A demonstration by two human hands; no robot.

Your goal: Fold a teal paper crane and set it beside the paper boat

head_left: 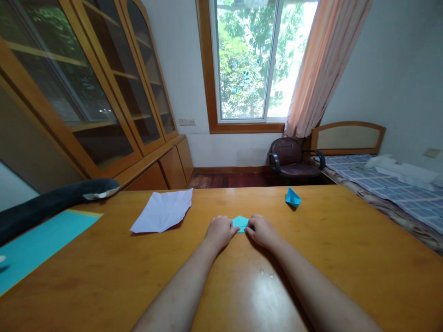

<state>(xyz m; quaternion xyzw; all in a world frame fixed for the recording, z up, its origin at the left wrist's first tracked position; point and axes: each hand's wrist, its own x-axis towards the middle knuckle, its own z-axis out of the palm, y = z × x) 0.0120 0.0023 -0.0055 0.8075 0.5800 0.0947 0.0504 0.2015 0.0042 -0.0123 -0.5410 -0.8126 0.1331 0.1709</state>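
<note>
A small folded piece of light blue paper (241, 223) lies on the wooden table (145, 276) between my two hands. My left hand (220, 230) grips its left end, with the thumb along the lower edge and the fingers curled. On the opposite end, my right hand (260, 229) is closed in the same way, thumb and fingers at the paper's edge. The hands cover both ends of the paper; its peaked top and a crease across the middle show.
A blue folded paper boat (293, 198) stands at the table's far right. Creased white paper (162, 211) lies at the left. Farther left are a turquoise sheet (44, 246) and a dark curved cushion-like object (55, 198). An office chair (289, 157) stands beyond the table.
</note>
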